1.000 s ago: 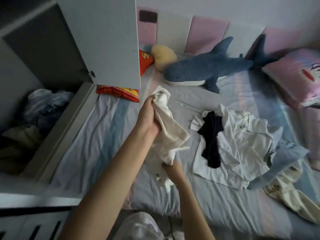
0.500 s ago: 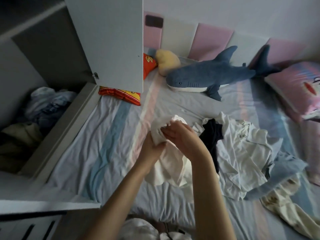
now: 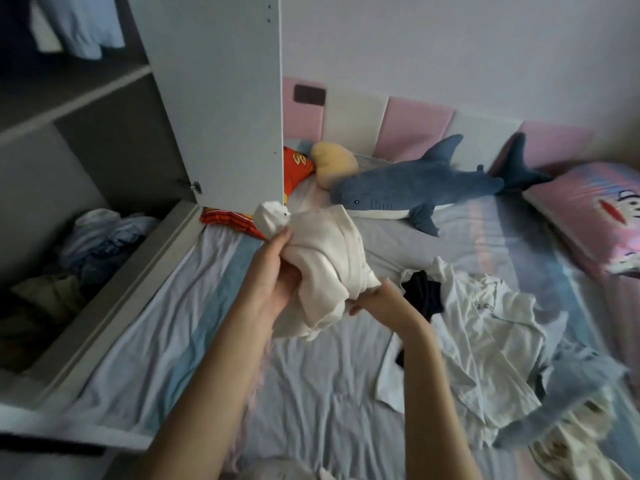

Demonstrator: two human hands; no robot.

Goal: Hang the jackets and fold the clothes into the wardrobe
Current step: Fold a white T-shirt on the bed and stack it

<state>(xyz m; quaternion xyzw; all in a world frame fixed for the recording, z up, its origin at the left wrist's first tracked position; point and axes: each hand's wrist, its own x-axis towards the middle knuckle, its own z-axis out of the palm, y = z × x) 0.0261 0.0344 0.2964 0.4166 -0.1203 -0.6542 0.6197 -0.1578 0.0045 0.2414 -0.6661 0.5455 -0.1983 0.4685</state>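
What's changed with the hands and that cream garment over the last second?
The right hand rose to the left hand, then moved back down the cream garment, now bunched between them. Both still hold it. The clothes pile, plush shark and wardrobe door stayed put.

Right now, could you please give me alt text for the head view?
A left hand and right hand grip a bunched cream garment above a striped bed. To the right lie loose clothes, to the left an open wardrobe.

Plush shark [image 3: 415, 188] lies on bed [image 3: 311, 393] near pillow [image 3: 595, 209].
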